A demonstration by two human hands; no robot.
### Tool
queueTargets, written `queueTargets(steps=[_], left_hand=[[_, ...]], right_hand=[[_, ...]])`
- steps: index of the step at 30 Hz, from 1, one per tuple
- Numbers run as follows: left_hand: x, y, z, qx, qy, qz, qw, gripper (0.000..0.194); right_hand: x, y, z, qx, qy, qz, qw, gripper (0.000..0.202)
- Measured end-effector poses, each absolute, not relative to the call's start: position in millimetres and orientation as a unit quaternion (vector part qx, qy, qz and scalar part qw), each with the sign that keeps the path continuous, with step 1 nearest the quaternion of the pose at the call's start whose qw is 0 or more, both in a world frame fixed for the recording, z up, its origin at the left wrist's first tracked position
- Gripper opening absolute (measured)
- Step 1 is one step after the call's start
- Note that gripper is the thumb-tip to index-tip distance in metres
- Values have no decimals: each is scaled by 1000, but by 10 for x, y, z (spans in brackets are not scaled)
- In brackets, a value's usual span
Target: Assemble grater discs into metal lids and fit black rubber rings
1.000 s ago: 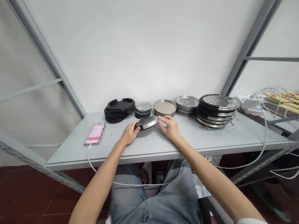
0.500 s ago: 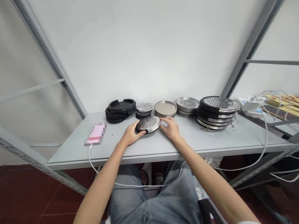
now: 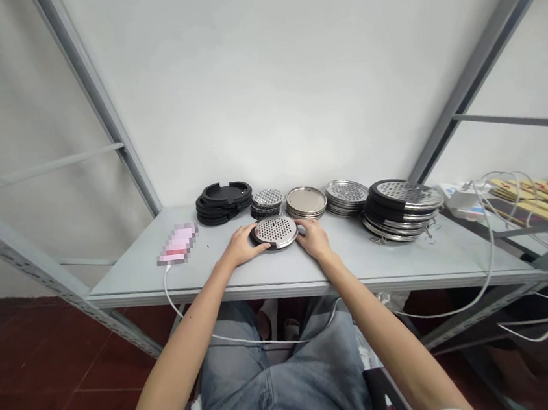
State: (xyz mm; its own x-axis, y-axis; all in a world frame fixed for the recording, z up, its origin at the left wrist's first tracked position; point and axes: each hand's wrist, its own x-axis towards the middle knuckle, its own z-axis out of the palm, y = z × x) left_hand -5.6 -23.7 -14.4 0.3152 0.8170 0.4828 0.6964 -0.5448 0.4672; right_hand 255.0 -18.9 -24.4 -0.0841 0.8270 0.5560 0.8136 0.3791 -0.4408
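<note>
Between my hands is a round perforated metal disc with a black part-rim, low over the grey table and looking nearly level. My left hand grips its black left side, thumb at the front. On the metal right edge, my right hand closes its fingers. Behind it stand a stack of black rings, a stack of small perforated discs, a stack of plain metal discs and a stack of larger perforated discs. Whether the disc touches the table I cannot tell.
Right of my hands rises a taller stack of black-and-metal discs. A phone with a blurred screen lies at left, its white cable hanging over the front edge. Metal shelf posts flank the table. Yellow packages lie at far right.
The disc has gone from tilted to more nearly level, with both hands still on it. The whole view has shifted slightly.
</note>
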Motion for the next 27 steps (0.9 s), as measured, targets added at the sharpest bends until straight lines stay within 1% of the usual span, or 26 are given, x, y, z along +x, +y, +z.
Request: queueTargets(steps=[5, 10, 12, 15, 17, 19, 23, 27], left_hand=[[-63, -232, -158, 806, 471, 347, 93, 79], [-72, -226, -160, 812, 467, 335, 98, 79], [-75, -227, -151, 821, 468, 311, 101, 85], [-76, -230, -141, 831, 474, 272, 108, 99], [-75, -232, -137, 830, 479, 262, 110, 103], [-74, -235, -133, 834, 471, 267, 106, 99], [-67, -248, -124, 852, 424, 285, 116, 81], [-60, -252, -127, 846, 413, 309, 138, 75]], right_hand=[[2556, -175, -252, -544, -744, 7, 388, 37], [2569, -162, -274, -544, -739, 40, 395, 36], [2568, -158, -284, -548, -737, 66, 390, 37], [2563, -153, -295, -543, -735, 108, 391, 42], [2559, -153, -296, -533, -736, 126, 399, 43], [2557, -157, -292, -524, -738, 134, 404, 44], [2549, -161, -280, -510, -740, 144, 414, 46], [2536, -159, -273, -487, -730, 174, 447, 45]])
